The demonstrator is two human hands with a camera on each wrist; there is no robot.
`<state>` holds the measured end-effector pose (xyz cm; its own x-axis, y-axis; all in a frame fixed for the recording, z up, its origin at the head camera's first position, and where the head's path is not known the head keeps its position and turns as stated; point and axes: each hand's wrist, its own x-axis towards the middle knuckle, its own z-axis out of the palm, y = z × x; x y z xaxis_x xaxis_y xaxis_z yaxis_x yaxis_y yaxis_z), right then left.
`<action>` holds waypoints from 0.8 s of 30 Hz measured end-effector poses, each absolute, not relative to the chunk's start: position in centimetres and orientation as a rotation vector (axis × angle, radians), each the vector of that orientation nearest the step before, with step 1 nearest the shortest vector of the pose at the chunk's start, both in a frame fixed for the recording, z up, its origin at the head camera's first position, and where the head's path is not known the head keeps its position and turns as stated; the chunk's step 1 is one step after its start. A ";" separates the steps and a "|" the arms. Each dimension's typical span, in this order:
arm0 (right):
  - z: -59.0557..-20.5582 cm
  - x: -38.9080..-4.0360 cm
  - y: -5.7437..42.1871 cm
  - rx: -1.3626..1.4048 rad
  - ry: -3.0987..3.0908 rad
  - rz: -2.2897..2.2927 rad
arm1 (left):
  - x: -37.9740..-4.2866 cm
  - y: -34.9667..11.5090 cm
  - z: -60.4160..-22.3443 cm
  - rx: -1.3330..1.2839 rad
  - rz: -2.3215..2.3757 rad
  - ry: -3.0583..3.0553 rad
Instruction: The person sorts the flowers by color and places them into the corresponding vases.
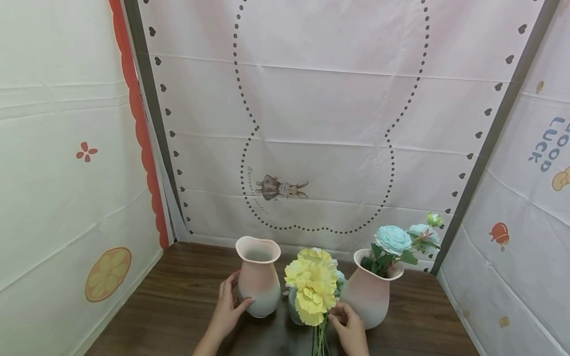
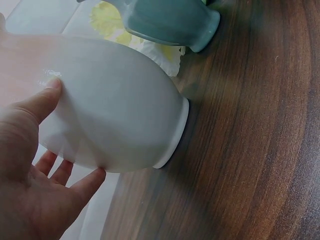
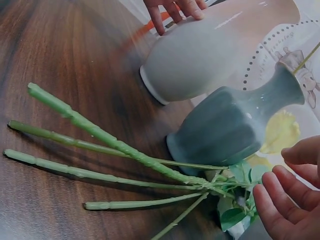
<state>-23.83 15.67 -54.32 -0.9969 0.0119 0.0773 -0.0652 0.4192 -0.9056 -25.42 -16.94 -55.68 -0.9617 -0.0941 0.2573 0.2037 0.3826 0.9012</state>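
Note:
My left hand (image 1: 230, 309) holds the side of a pink-to-white ceramic vase (image 1: 260, 284), thumb on the near side and fingers round the other. That vase stands upright, its wavy mouth free of flowers. Beside a bunch of yellow artificial flowers (image 1: 311, 287) is my right hand (image 1: 349, 329). In the right wrist view its fingers (image 3: 280, 200) are loosely bent by the leaves (image 3: 232, 219), with nothing seen between thumb and fingertips. Several green stems (image 3: 115, 145) stretch over the table. A teal vase (image 3: 220, 125) stands behind them, partly hidden by the blooms in the head view.
Close to my right hand, a second pink-to-white vase (image 1: 367, 301) holds light blue flowers (image 1: 393, 240) with leaves. The dark wooden table (image 1: 178, 291) meets printed cloth walls at the back, left and right.

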 end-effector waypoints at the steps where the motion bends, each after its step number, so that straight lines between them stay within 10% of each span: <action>1: -54.4 -23.8 15.7 0.046 -2.592 1.657 | -25.4 -16.9 -55.7 -0.097 -1.611 -2.379; 24: -56.5 -23.4 16.0 -0.023 -2.690 1.951 | -25.2 -16.9 -55.5 -0.115 -1.598 -2.378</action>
